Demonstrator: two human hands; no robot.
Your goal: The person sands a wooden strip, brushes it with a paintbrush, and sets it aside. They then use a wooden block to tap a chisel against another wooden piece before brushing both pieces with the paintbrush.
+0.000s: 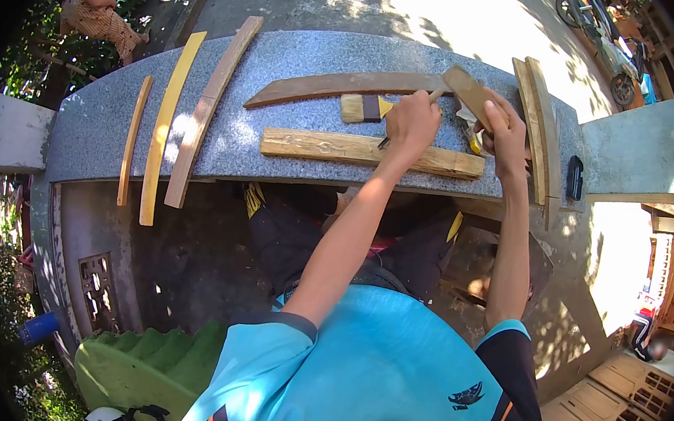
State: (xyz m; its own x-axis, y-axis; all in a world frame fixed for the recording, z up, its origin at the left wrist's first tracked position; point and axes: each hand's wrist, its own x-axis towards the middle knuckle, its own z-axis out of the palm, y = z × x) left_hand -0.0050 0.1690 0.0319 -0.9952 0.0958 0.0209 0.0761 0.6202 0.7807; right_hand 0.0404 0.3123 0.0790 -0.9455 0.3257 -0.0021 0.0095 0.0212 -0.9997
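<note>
My left hand [412, 125] is closed, its fingers hiding most of what it grips; a small dark end shows below it. My right hand [506, 137] grips a short flat piece of brown wood [466, 87], thumb on top. Both hands are close together above the stone tabletop. A paintbrush [354, 108] with pale bristles lies beside my left hand. Behind it rests a long, curved brown wood strip [324, 87]. Nearer me, a rough wooden bar [318, 145] lies crosswise under my left wrist. Something white and yellow [476, 145] shows partly beneath my right hand.
Several wood strips, including a yellow one [169, 132], lie on the left of the grey speckled table [87, 136]. Two more strips [538, 132] and a black object [574, 178] are at the right. A person [97, 17] is at far left; a motorbike [608, 46] stands far right.
</note>
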